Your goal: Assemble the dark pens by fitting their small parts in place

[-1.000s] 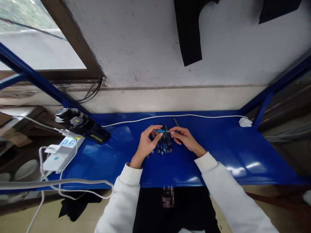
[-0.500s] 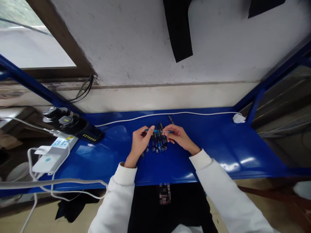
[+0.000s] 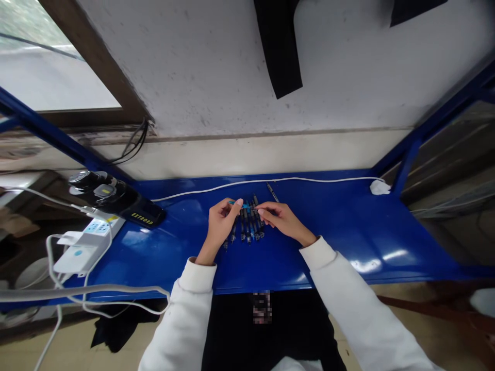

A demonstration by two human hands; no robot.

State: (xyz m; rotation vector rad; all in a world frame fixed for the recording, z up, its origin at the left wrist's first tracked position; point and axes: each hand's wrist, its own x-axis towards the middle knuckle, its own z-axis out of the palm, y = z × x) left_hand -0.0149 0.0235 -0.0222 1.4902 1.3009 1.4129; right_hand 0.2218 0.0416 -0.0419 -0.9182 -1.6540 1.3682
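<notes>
Between my two hands is a slim blue pen (image 3: 246, 205), level above several dark pens (image 3: 248, 226) lying side by side on the blue shelf. My left hand (image 3: 223, 221) is closed on its left part, thumb on top. At the other end, the fingertips of my right hand (image 3: 283, 219) pinch a thin piece in line with the pen, mostly hidden by the fingers. Whether that piece sits inside the pen or only meets it, I cannot make out. One more pen (image 3: 273, 191) lies apart, behind my right hand.
A black bottle-shaped object (image 3: 116, 198) marked EXTROAD lies at the left of the blue shelf (image 3: 348, 221), beside a white power strip (image 3: 83, 250) with looping cords. A white cable (image 3: 240, 182) runs along the back to a crumpled white wad (image 3: 379, 187).
My right fingertips have come closer to my left hand. The thin piece with a blue end that stuck out through the right fingers no longer shows there.
</notes>
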